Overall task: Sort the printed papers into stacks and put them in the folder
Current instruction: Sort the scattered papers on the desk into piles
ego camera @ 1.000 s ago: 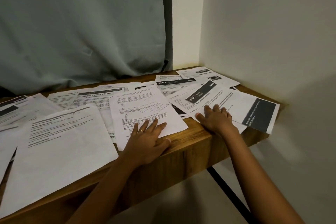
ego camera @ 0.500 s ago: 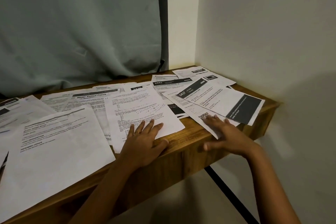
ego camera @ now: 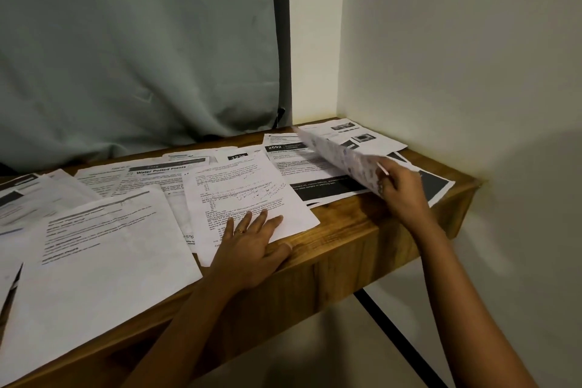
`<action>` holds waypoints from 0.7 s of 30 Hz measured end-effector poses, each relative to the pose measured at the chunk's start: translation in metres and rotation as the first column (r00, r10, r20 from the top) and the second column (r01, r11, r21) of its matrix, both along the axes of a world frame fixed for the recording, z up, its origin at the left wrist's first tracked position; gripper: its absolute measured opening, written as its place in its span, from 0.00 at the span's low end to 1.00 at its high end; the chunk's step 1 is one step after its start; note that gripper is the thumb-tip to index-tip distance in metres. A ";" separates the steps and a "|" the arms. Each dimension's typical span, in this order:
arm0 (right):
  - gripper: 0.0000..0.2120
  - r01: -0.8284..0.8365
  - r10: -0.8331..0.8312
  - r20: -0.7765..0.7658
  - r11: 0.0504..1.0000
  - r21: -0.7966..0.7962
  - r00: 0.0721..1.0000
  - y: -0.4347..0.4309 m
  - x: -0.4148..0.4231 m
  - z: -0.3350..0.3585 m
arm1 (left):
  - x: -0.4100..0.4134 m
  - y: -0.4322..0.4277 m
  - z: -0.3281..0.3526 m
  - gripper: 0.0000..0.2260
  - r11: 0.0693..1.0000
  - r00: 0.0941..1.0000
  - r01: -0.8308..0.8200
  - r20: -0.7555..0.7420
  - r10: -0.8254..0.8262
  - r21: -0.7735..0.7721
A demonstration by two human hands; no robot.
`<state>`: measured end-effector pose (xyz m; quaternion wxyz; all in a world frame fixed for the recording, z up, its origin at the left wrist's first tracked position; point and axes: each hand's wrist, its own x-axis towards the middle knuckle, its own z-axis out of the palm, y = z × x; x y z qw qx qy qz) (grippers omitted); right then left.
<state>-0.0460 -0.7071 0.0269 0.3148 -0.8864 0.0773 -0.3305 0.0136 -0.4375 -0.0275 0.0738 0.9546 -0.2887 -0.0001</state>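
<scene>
Curtain [ego camera: 126, 57], grey-green cloth, creased, beside a pale smooth wall [ego camera: 456, 41]. Wooden tabletop [ego camera: 362, 230] in the corner, printed papers [ego camera: 104, 239] overlapping across it. Left hand [ego camera: 252, 249] flat, fingers spread on the annotated sheet [ego camera: 245, 198]; right hand [ego camera: 403, 189] pinching the lifted sheet [ego camera: 340, 154], which is curled up off the pile.

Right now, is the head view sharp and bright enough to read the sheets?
Head view: dim, warm light; large headings like Water Potted Plants and 2692 read, body text does not; the lifted sheet in the right hand looks smeared; a soft shadow darkens the right wall.
</scene>
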 end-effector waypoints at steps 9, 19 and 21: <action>0.31 -0.289 0.301 -0.018 0.899 -0.330 0.954 0.087 -0.001 0.004 | -0.020 0.008 0.018 0.33 0.611 0.980 -0.151 -0.036 0.197 -0.777; 0.22 -0.579 0.467 -0.351 0.724 -0.375 0.811 0.141 0.003 -0.050 | -0.004 0.035 0.000 0.33 0.939 0.984 -0.065 0.133 0.116 -0.339; 0.19 -0.674 0.569 -0.384 0.697 -0.245 0.727 0.140 -0.002 -0.045 | -0.005 0.036 -0.007 0.43 0.986 0.984 -0.029 0.168 0.057 -0.164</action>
